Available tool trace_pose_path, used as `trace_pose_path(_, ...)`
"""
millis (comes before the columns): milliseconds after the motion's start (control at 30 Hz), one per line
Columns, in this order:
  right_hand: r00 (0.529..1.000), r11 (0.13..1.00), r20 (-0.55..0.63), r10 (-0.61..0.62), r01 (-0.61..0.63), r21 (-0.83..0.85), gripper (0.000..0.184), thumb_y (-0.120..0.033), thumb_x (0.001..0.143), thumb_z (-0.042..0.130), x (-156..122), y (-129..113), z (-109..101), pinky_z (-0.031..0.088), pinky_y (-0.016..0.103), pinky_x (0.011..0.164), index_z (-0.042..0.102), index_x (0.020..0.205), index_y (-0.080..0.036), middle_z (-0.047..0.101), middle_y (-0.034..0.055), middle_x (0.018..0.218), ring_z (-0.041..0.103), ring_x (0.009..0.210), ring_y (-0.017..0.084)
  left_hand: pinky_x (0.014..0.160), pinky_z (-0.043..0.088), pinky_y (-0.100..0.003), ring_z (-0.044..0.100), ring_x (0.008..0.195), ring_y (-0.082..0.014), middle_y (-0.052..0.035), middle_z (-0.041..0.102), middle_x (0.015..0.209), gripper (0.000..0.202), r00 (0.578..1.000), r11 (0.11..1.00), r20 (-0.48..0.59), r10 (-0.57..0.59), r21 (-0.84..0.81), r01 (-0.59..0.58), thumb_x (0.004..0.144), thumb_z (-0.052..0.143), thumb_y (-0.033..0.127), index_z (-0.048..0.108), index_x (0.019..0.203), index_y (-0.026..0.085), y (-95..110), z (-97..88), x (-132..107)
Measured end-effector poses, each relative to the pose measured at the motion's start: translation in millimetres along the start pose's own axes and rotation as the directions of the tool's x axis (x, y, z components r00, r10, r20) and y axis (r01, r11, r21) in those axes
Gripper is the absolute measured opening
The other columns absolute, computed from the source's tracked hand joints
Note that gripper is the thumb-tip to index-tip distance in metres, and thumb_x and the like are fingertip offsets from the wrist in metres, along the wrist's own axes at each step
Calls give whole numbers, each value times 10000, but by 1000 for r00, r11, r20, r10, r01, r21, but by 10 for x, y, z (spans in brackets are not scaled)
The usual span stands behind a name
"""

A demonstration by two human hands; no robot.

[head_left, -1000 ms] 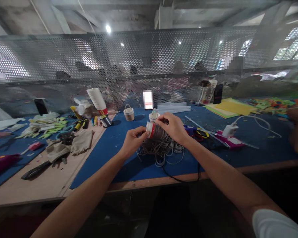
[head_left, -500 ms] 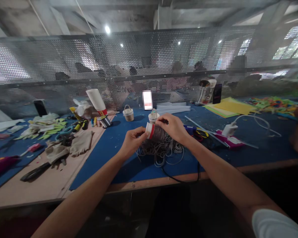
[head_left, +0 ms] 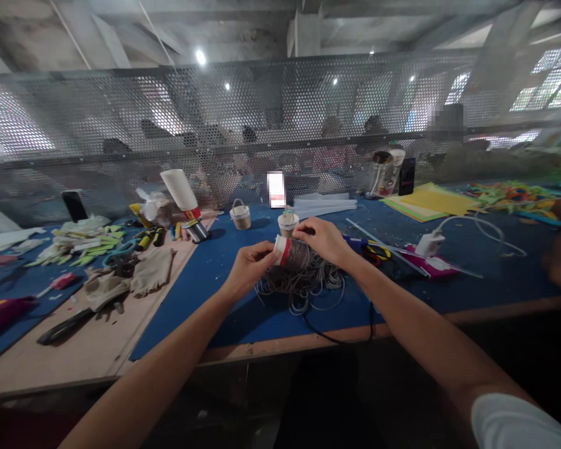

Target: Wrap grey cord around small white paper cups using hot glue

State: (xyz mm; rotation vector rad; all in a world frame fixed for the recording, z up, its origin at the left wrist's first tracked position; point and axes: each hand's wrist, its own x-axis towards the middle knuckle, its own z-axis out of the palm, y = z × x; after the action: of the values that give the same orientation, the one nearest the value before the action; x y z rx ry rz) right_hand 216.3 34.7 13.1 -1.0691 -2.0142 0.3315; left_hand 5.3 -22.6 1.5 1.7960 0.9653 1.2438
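A little basket cup (head_left: 240, 216) with a handle stands on the blue mat (head_left: 206, 274) at 11 o'clock from the hands; a second little cup (head_left: 288, 223) stands at 12 o'clock, just behind them; I cannot tell what is in either; a stack of white cups (head_left: 179, 187) leans at 10 o'clock. The cup wrapped in grey cord (head_left: 290, 252) lies on its side between the hands; the left hand (head_left: 249, 269) grips its white end from 8 o'clock; the right hand (head_left: 326, 240) pinches its top from 2 o'clock; a loose pile of cord (head_left: 303, 285) lies at 6 o'clock.
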Motion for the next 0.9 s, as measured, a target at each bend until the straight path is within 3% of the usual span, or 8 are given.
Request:
trace_pose_path(167, 1000, 995, 13, -15, 14, 94, 185, -355, 908, 618, 32, 116, 29, 473, 334, 834, 751, 901, -228, 740, 50, 991, 664, 919, 208, 699, 429, -248, 558, 724, -151, -28, 678, 786, 249, 998, 999, -43, -41, -3, 41, 839, 669, 379, 755, 845, 145, -36, -16, 13)
trace_pose_path(333, 999, 961, 42, 3, -14, 276, 438, -520, 1001, 413, -3, 160, -28, 500, 361, 895, 729, 1099, -233, 743, 64, 1078, 676, 1007, 223, 706, 437, -242, 576, 731, -146, -24, 701, 806, 261, 993, 997, -106, -48, -59, 42, 852, 674, 378, 769, 904, 140, -93, -48, 30)
trace_pose_path(433, 991, 945, 136, 21, -64, 321, 492, -595, 922, 545, -46, 150, -42, 525, 366, 892, 654, 1247, -241, 704, 90, 1209, 672, 1052, 239, 736, 456, -241, 593, 761, -145, -25, 720, 842, 244, 989, 989, -136, -53, -146, 33, 842, 698, 363, 769, 935, 149, -128, -54, 37)
trace_pose_path(567, 984, 924, 174, 22, -87, 371, 613, -559, 814, 713, -68, 153, -3, 550, 386, 889, 584, 1299, -207, 669, 126, 1254, 682, 1020, 236, 735, 479, -246, 608, 749, -148, -30, 726, 828, 249, 985, 969, -143, -95, -238, 59, 815, 726, 361, 770, 939, 149, -149, -46, 37)
trace_pose_path(733, 994, 921, 102, -41, -2, 389, 521, -440, 813, 748, -92, 127, 24, 529, 413, 954, 582, 1264, -239, 661, 99, 1256, 662, 1063, 226, 720, 500, -254, 628, 732, -154, -38, 722, 804, 266, 972, 945, -187, -142, -319, 77, 791, 734, 386, 764, 905, 148, -132, -44, 60)
trace_pose_path(900, 992, 957, 30, -120, 108, 271, 456, -354, 808, 757, -137, 49, 25, 497, 408, 982, 609, 1222, -231, 648, 94, 1249, 628, 1100, 224, 685, 499, -245, 611, 675, -134, -30, 712, 756, 252, 968, 937, -177, -179, -332, 113, 749, 779, 383, 755, 848, 153, -154, -58, 83)
